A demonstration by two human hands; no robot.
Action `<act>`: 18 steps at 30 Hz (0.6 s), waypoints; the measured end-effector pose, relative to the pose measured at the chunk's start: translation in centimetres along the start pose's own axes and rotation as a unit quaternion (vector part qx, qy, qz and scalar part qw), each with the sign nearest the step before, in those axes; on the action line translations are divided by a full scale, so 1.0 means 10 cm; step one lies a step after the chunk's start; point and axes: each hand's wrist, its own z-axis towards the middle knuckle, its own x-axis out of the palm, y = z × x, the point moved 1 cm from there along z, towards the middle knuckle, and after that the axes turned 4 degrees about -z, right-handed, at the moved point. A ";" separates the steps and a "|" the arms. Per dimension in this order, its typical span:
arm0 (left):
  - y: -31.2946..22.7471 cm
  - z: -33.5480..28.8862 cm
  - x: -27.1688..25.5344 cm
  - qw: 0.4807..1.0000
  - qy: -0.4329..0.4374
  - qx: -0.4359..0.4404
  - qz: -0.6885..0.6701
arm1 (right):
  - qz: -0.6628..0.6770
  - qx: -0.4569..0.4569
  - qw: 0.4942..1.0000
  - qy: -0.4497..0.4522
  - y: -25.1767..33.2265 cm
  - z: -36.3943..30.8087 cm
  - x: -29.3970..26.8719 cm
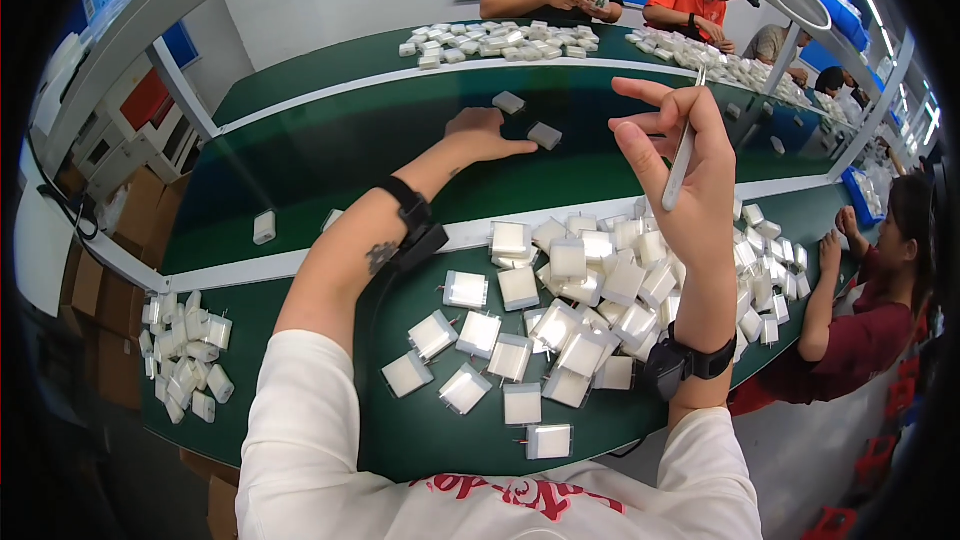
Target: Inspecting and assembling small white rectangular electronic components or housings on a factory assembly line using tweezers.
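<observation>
My left hand (485, 136) reaches over the dark green conveyor strip (400, 140) with its thumb stretched out and its other fingers partly hidden. The thumb tip is by a small white rectangular block (545, 135), and a second white block (509, 102) lies just beyond the fingers. It seems to hold neither. Raised at the right, my right hand (690, 145) is closed on metal tweezers (680, 168) that slant along the palm, some fingers loosely bent. Beneath it, a heap of white rectangular pieces (568, 260) with clear edges covers the green table; thin leads stick out of some.
A smaller pile of white blocks (187, 355) sits at the table's left end. One block (264, 227) lies on the strip's left. Across the strip, people work behind more blocks (500, 42). A person in dark red (865, 340) sits at my right. Grey frame posts (183, 88) rise beside the strip.
</observation>
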 end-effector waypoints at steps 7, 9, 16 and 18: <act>-0.23 0.36 0.29 0.996 0.018 -0.017 0.082 | -0.020 0.001 1.000 0.022 0.04 0.03 -0.05; -0.21 0.26 0.20 1.000 -0.010 0.011 0.022 | -0.028 0.001 0.999 0.025 0.01 0.02 -0.04; -0.48 -1.25 -0.79 0.924 -0.144 0.258 -0.245 | -0.153 -0.102 0.979 0.088 0.05 -0.03 0.03; -0.51 -1.76 -1.00 0.918 -0.166 0.268 -0.242 | -0.090 -0.110 0.982 0.121 0.09 -0.06 0.15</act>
